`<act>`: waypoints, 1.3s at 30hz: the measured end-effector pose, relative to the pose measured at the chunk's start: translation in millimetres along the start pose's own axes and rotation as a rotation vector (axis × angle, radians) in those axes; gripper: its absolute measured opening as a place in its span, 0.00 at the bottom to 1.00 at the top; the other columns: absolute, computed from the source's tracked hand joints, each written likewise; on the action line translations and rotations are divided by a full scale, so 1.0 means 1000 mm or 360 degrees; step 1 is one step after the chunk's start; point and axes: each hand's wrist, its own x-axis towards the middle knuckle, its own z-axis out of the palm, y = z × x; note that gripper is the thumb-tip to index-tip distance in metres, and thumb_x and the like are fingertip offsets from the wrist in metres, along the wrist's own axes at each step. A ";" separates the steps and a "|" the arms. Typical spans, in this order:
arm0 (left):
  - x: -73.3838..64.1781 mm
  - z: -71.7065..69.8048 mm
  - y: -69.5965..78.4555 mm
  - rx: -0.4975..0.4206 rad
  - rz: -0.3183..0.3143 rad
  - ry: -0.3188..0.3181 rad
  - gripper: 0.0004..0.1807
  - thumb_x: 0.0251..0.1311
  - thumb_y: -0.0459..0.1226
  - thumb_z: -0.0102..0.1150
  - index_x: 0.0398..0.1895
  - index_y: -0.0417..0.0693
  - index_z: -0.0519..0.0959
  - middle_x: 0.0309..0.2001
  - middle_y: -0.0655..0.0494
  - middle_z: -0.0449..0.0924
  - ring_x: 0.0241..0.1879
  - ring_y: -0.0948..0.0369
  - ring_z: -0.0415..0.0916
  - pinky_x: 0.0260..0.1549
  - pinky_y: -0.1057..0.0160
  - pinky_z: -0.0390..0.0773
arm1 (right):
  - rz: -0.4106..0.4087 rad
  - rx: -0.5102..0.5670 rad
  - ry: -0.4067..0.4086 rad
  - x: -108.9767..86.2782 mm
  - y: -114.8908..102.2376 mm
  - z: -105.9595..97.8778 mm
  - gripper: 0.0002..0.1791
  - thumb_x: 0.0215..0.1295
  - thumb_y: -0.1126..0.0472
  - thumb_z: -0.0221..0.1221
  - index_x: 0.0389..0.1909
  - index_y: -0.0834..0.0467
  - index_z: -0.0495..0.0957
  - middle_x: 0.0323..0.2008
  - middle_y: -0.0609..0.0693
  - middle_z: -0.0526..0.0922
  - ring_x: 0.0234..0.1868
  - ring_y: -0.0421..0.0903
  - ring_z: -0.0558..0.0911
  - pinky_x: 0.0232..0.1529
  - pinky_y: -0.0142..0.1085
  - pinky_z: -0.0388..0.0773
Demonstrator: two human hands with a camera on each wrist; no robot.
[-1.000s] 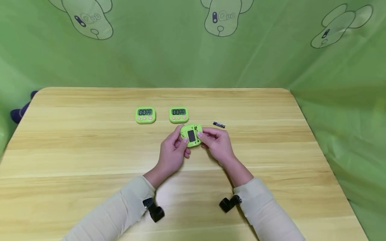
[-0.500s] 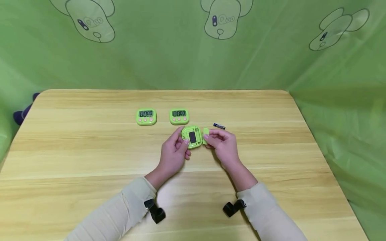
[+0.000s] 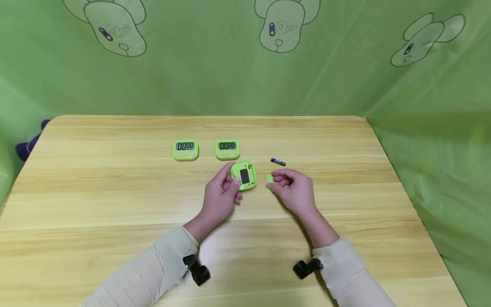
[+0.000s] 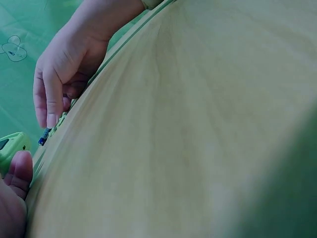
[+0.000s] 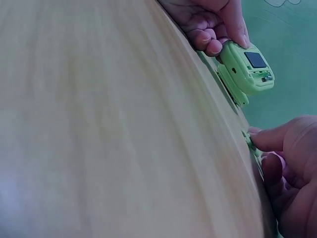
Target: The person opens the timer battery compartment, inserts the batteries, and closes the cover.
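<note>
My left hand [image 3: 221,192] grips a green digital timer [image 3: 250,178] with its back facing up, thumb on its lower left edge. A dark rectangle sits mid-back, and the battery slot [image 5: 265,78] along one side lies uncovered. To the right, my right hand [image 3: 294,190] pinches the small green battery cover [image 3: 269,179] between thumb and fingers, low at the table and apart from the timer. Just beyond that hand lies a dark blue AAA-looking battery [image 3: 278,162]. In the left wrist view the timer is partly cut off at the edge.
Two more green timers, a left one [image 3: 186,150] and a right one [image 3: 227,149], lie face up behind my left hand, displays lit with zeros. The wooden table [image 3: 115,179] ends at a green printed curtain [image 3: 215,76].
The battery cover has come off the timer's back. My right hand has carried it rightward and down to the table, while my left hand keeps the timer nearly still.
</note>
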 end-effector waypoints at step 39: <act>0.001 -0.001 -0.002 -0.0010 0.0012 -0.0017 0.27 0.70 0.25 0.53 0.72 0.37 0.65 0.32 0.48 0.70 0.21 0.54 0.78 0.18 0.56 0.85 | -0.0128 0.0815 0.0272 0.003 -0.033 0.014 0.12 0.51 0.85 0.61 0.37 0.78 0.75 0.30 0.64 0.79 0.22 0.40 0.80 0.24 0.25 0.81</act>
